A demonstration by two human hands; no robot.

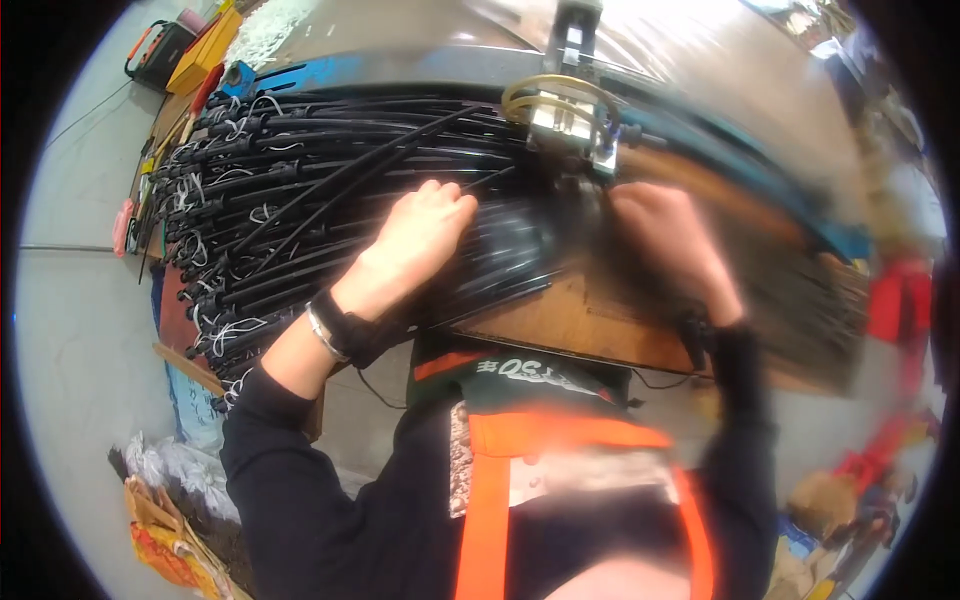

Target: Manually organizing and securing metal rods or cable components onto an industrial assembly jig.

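Note:
My left hand (430, 225) is closed, its fingers curled above a wide pile of long black rods (330, 170). A thin black piece shows beside its fingertips, but whether the hand grips it I cannot make out. My right hand (655, 225) is curled closed and smeared by motion, just below a small metal press-like fixture (565, 120) with yellowish tubing. Anything inside the right hand is hidden. The rods lie side by side, mostly pointing left, with white cords or ties (235, 325) at their left ends.
A brown wooden tabletop (600, 315) lies under the rods. Farther right, a blurred dark bundle (790, 300) rests on the table. A yellow box (205, 50) and black case (160, 55) stand far left. Plastic bags (180, 475) lie on the floor at lower left.

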